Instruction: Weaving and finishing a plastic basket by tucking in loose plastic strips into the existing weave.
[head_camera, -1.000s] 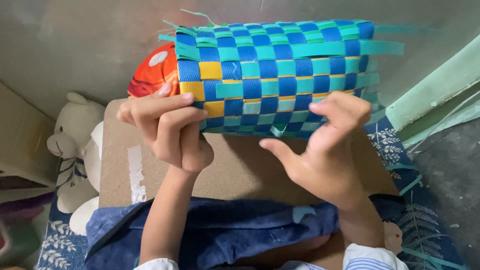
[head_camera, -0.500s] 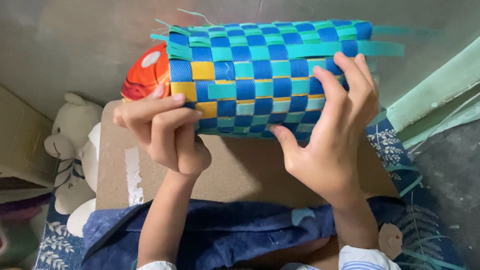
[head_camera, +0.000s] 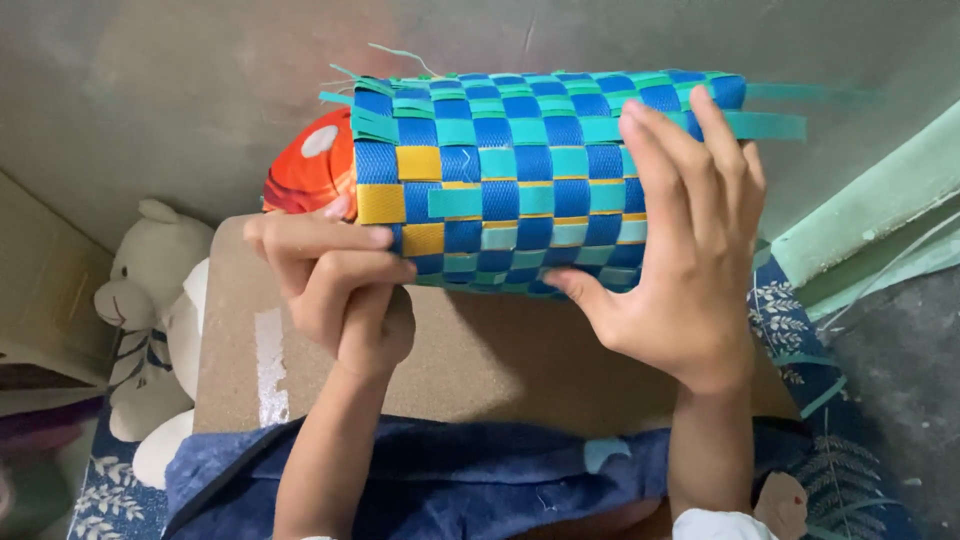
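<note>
the right hand (head_camera: 690, 260) has slid from the woven tube's (head_camera: 520, 180) lower edge up over its right end, fingers spread flat. the left hand (head_camera: 335, 275) still pinches the left rim, mid-frame above the cardboard worktop (head_camera: 480, 370).

Home, likely bedroom floor corner: white stuffed bear (head_camera: 140, 330) at left edge, floral blue bedding (head_camera: 800, 330) lower right (leaf print), cardboard sheet (head_camera: 480, 370) as lap board, plain grey wall (head_camera: 180, 90) across top.
</note>
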